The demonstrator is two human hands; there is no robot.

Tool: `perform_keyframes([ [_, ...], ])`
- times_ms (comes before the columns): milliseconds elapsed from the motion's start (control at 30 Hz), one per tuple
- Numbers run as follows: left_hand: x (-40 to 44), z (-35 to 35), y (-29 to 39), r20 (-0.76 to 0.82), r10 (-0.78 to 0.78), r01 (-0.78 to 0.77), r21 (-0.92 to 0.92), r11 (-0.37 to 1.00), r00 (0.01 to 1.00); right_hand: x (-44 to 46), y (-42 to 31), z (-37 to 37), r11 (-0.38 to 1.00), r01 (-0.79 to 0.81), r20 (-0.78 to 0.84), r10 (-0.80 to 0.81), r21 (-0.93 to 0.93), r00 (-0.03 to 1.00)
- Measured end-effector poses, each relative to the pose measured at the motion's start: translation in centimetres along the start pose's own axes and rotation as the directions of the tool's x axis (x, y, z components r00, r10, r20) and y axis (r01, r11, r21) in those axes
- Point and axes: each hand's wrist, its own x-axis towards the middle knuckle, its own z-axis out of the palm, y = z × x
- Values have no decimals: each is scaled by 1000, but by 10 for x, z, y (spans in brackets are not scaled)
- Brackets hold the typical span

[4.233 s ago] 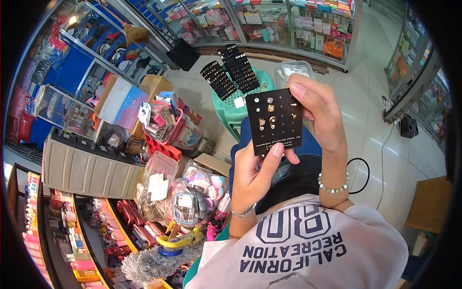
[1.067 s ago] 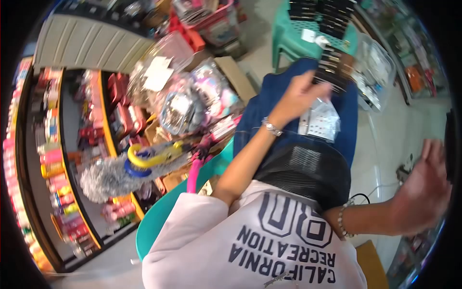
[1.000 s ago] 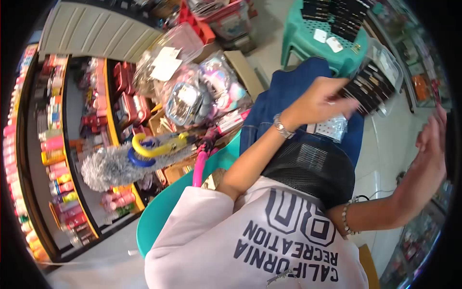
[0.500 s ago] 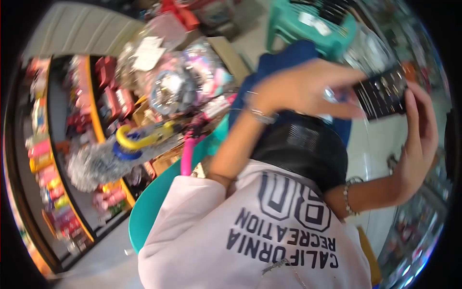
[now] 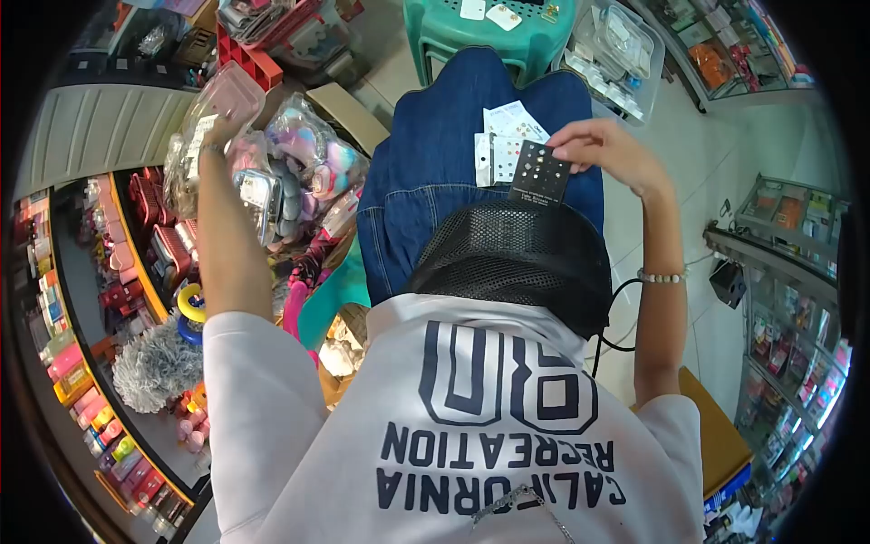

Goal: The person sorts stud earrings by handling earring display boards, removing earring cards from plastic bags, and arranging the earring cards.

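Note:
My right hand (image 5: 594, 150) pinches the edge of a black earring card (image 5: 540, 172) dotted with small shiny studs. The card is over my denim-covered lap (image 5: 435, 145), just above a black mesh item (image 5: 512, 254) lying against my shirt. White cards (image 5: 507, 140) with small studs rest on the lap beside the black card, partly overlapped by it. My left hand (image 5: 217, 134) reaches out to the left, at a clear plastic container (image 5: 231, 95) and plastic-wrapped goods. Its fingers are not clear to see.
A green stool (image 5: 498, 41) with small white cards on top stands ahead. To its right is a clear plastic box (image 5: 621, 59). Bagged goods (image 5: 317, 150) pile up at the left, near a grey fluffy duster (image 5: 159, 363) and stocked shelves. Glass display cases (image 5: 788, 218) line the right.
My left hand has left the black card and swung far left to the plastic goods. My right hand has brought the card left, over my lap. The view has turned and sharpened.

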Motion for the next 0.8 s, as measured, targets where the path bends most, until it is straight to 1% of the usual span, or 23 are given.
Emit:
perform_keyframes([
  [67, -17, -5, -27, 207, -36, 29, 39, 999, 978, 0, 10, 6, 999, 50, -49, -50, 5, 998],
  [100, -22, -6, -39, 207, -38, 30, 44, 999, 978, -3, 9, 6, 999, 49, -48, -48, 9, 998],
  [167, -34, -8, -63, 209, 25, -33, 37, 999, 978, -9, 4, 4, 996, 87, -128, -89, -20, 988],
  [233, -43, -8, -88, 211, 86, -93, 27, 995, 974, -15, 1, 3, 992, 125, -174, -121, 13, 977],
  [267, -48, -9, -97, 211, 118, -126, 21, 992, 970, -18, 0, 3, 992, 124, -172, -119, 16, 978],
  [333, -57, -8, -110, 216, 192, -198, 7, 980, 957, -24, 0, 2, 985, 138, -62, -145, -103, 988],
  [367, -66, -12, -103, 196, 211, -219, 23, 975, 958, -26, 1, 4, 986, 133, -70, -140, -101, 988],
  [400, -71, -16, -92, 179, 233, -243, 39, 969, 956, -28, 1, 7, 977, 168, -35, -173, -130, 984],
  [433, -57, -16, -89, 187, 243, -254, 38, 966, 952, -30, -1, 11, 966, 202, 1, -205, -161, 979],
  [467, -40, -18, -83, 13, 364, -364, -2, 931, 931, -31, -2, 14, 952, 237, 40, -234, -191, 971],
  [500, -27, -17, -80, -167, 460, -470, -25, 882, 872, -33, -3, 17, 936, 274, 83, -262, -221, 962],
  [567, -54, -34, -21, -230, 586, -592, 53, 804, 777, -36, -5, 20, 937, 259, 90, -245, -233, 965],
  [600, -58, -40, -2, -227, 586, -591, 50, 805, 778, -37, -6, 22, 937, 253, 100, -235, -241, 967],
  [667, -59, -47, 24, -54, 614, -602, 150, 785, 787, -38, -8, 24, 935, 245, 114, -223, -255, 968],
  [700, -57, -45, 24, -49, 618, -606, 153, 781, 784, -39, -7, 26, 937, 242, 109, -221, -251, 969],
  [800, -49, -36, 28, 106, 525, -535, 215, 817, 845, -33, 0, 25, 942, 213, -64, -236, -258, 970],
])
